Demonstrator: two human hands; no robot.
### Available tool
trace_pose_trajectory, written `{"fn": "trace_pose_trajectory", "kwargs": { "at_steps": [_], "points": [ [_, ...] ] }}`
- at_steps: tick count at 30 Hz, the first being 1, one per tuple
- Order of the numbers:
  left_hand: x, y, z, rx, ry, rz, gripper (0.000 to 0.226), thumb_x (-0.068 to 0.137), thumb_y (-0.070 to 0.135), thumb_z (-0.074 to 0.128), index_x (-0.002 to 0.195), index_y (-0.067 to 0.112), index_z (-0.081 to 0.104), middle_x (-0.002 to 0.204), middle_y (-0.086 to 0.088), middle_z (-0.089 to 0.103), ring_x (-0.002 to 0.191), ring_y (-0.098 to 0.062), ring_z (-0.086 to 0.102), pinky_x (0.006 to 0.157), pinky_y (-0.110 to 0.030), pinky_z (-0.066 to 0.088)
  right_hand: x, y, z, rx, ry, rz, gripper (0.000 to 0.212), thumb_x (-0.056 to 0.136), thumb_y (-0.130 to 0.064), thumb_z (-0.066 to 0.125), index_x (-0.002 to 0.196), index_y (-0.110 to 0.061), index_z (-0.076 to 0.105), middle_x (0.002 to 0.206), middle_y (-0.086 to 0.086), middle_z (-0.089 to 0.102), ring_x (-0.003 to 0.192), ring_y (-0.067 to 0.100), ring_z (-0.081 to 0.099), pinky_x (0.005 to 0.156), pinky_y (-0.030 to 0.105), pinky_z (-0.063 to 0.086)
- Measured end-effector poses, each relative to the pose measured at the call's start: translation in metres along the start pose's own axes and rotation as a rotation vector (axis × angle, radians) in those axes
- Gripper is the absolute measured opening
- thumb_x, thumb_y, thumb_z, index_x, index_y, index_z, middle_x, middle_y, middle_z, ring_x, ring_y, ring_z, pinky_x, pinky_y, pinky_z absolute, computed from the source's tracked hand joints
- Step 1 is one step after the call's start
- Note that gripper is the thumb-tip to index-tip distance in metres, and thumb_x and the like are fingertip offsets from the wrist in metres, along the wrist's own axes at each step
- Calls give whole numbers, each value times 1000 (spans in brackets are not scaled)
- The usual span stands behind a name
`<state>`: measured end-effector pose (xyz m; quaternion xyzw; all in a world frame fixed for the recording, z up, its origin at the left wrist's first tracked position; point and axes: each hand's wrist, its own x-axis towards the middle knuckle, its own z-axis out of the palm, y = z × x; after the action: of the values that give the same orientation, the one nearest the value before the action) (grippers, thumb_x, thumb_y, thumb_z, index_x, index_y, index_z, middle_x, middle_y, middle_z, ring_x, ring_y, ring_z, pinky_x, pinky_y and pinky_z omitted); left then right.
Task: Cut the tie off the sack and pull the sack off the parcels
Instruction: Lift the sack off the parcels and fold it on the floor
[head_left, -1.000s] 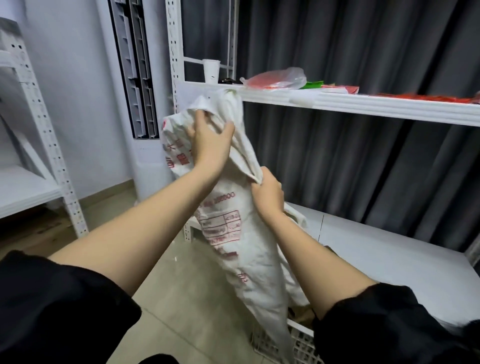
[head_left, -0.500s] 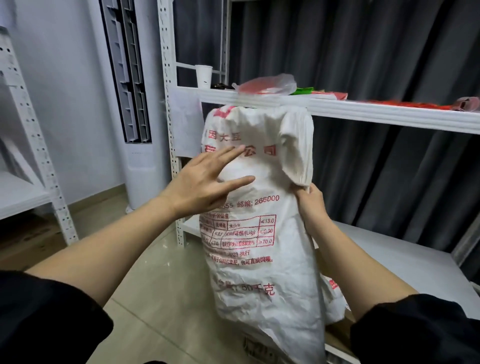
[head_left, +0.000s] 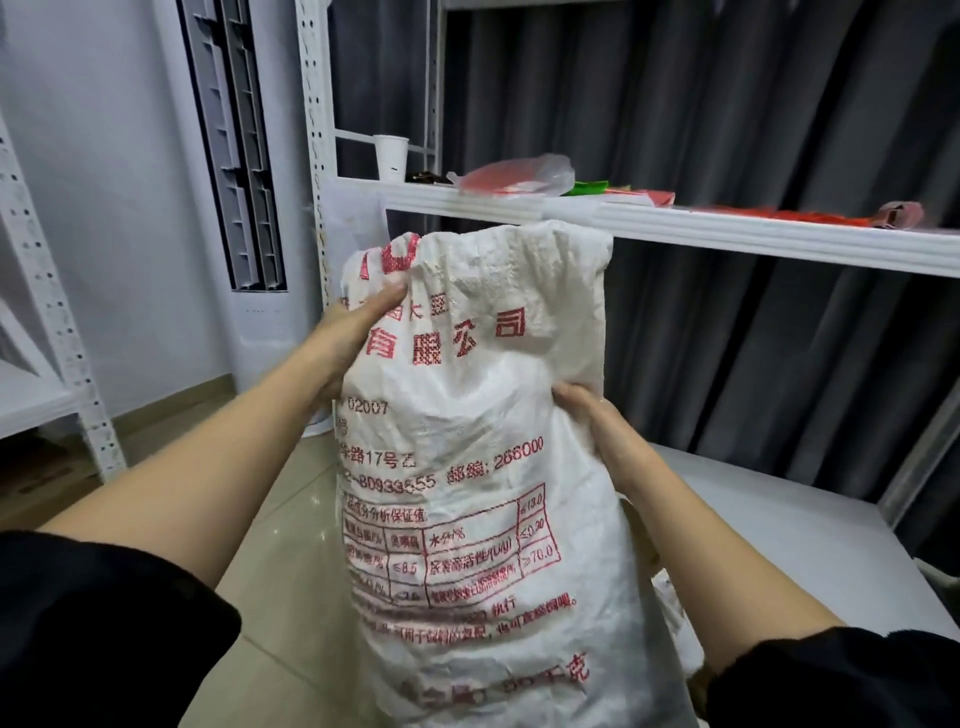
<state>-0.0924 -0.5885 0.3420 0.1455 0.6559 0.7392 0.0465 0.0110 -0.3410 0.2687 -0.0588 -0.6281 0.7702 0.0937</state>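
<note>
I hold the sack (head_left: 483, 441) upright before me, its long axis vertical: my left hand (head_left: 353, 338) pinches its upper left corner, my right hand (head_left: 597, 421) grips the right edge lower down. Parcels unseen.

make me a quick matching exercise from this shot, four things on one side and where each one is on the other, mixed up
Things:
1. paper cup
2. left hand
3. right hand
4. plastic bag

Places:
A. gripping the sack's right edge
B. lying on the upper shelf, right of the cup
C. at the shelf's left end
D. on the sack's upper left side

Pairs: 1-C, 2-D, 3-A, 4-B
</note>
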Motion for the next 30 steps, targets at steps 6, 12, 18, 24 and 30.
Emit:
{"fn": "trace_pose_trajectory", "kwargs": {
  "at_steps": [6, 12, 18, 24, 30],
  "points": [
    [10, -7, 6, 121, 473, 200, 35, 80, 43, 71, 99, 15, 66, 98, -6, 71, 87, -22, 68, 78, -33, 55, -3, -3, 8, -248, 304, -256, 15, 92, -29, 59, 93, -14, 65, 85, -8, 67, 77, 4, 63, 59, 8, 49],
    [8, -12, -2, 148, 578, 49, 45, 96, 52, 37, 69, 18, 51, 69, 2, 56, 71, -21, 55, 56, -28, 38, -1, 2, 2, -310, 377, -262, 16, 93, -24, 58, 91, -9, 64, 81, -3, 64, 71, 4, 57, 51, 4, 43],
    [3, -16, -25, -116, 96, -35, 65, 95, 45, 46, 145, 6, 31, 120, -15, 61, 100, -24, 66, 86, -34, 50, -3, -19, 5, -182, 426, -224, 18, 93, -32, 57, 99, -15, 62, 98, 2, 66, 90, 16, 62, 79, 26, 50],
    [-20, -51, -34, 223, -480, -284, 102, 34, 60, 88, 122, 21, 54, 113, -6, 71, 101, -23, 70, 78, -32, 57, 1, -62, 5, 129, 412, -200, 37, 91, -39, 59, 118, -14, 59, 102, -1, 68, 91, 14, 66, 71, 24, 54],
    [-7, -50, -8, 46, -103, -191, 30, 82, 20, 72, 107, 13, 56, 74, -6, 76, 62, -21, 73, 51, -29, 58, -3, -75, -22, 298, 147, -59, 56, 82, -51, 65, 127, -19, 60, 124, 10, 65, 112, 28, 64, 97, 46, 48]
  ]
}}
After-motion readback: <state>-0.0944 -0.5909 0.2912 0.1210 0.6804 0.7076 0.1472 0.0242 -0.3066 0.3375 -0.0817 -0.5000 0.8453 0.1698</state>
